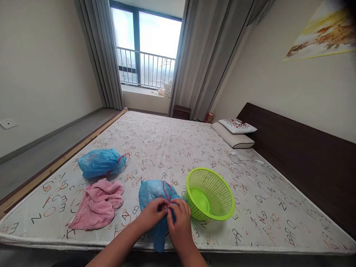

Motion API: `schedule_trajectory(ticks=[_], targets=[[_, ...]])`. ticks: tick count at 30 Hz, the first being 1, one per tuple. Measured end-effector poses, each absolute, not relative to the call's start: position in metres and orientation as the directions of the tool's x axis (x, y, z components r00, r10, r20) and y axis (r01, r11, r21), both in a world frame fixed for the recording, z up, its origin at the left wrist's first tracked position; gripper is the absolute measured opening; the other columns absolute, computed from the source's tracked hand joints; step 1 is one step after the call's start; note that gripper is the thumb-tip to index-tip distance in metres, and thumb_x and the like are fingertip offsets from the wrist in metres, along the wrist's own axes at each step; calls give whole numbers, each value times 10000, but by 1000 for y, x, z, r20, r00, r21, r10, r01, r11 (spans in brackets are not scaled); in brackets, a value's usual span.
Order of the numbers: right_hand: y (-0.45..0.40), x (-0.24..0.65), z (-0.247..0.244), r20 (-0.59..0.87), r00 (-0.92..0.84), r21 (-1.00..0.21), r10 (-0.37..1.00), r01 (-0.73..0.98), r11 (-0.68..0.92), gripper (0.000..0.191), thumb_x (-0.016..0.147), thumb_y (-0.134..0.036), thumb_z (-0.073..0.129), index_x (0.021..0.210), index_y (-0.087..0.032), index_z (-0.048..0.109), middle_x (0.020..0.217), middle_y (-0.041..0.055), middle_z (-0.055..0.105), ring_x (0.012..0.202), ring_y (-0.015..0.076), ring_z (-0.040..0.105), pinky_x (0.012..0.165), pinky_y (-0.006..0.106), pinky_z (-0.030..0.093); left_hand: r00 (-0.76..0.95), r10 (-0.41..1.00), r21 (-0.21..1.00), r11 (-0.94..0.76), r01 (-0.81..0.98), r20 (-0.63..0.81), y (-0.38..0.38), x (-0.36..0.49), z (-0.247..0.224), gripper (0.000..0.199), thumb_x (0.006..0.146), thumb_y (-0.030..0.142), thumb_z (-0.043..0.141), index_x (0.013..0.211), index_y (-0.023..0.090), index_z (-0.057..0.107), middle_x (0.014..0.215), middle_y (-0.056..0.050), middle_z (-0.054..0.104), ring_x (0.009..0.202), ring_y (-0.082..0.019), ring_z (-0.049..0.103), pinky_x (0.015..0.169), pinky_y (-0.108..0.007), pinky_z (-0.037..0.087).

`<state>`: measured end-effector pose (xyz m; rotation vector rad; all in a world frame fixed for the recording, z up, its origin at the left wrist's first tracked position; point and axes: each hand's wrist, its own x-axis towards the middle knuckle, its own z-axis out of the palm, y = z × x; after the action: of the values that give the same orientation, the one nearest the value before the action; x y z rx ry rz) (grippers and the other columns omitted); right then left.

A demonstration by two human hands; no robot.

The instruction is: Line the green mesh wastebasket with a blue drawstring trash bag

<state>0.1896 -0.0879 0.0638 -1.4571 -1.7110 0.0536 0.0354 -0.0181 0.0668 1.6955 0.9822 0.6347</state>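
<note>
A blue plastic bag [151, 189] with a red drawstring lies near the front edge of the bed. My left hand [155, 214] and my right hand [179, 217] meet over its gathered neck, fingertips pinched together on the red string. Just right of the bag stands a green mesh basket [200, 200] with nothing in it. Another blue bag [100, 163], full and closed with a red string, rests further left. Below that one a pink cloth [100, 204] lies crumpled.
The patterned mattress [167, 141] fills the middle. Pillows [233, 135] and a white cable [240, 157] lie at the right, by the dark headboard [292, 148]. A small nightstand [181, 112] stands beyond the far edge, near the curtains and window.
</note>
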Motion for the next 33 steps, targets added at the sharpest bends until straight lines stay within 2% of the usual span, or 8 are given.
schedule_trajectory(ticks=[7,11,17,26,33], targets=[[-82,195,53,555,69,-526,829,801,286,215,992,-155,517,1132,-244,654,1165,79,691,1085,242,643,968,444,504,524,851,921,-168,351,-45,-15,36,59,189,914,333,592,884,170,685,917,-65,704,880,-211,620,800,-323,460],[-81,194,51,534,59,-536,843,796,283,222,1008,-188,514,1186,-234,638,1161,80,715,1091,243,668,985,444,506,524,851,921,-176,347,-35,-15,36,58,173,918,319,577,897,178,676,941,-62,711,900,-209,620,827,-326,464],[-84,191,59,482,25,-584,876,754,300,196,1010,-156,502,1093,-240,660,1038,46,738,961,226,692,939,430,507,513,857,917,-156,367,-60,-16,36,62,143,884,287,577,908,180,670,938,-61,697,894,-214,609,820,-331,460],[-82,193,58,411,44,-667,911,695,268,237,980,-99,503,1031,-243,684,978,29,728,914,218,682,870,395,499,562,825,910,-194,368,-52,-14,34,61,211,925,344,609,926,178,738,969,-75,712,951,-229,637,876,-341,468],[-81,193,60,429,50,-686,902,668,289,264,970,-84,486,1014,-238,695,958,31,720,902,203,681,845,362,505,562,826,901,-215,377,-38,-14,34,57,196,926,315,608,953,181,749,997,-76,733,974,-231,650,900,-347,471]])
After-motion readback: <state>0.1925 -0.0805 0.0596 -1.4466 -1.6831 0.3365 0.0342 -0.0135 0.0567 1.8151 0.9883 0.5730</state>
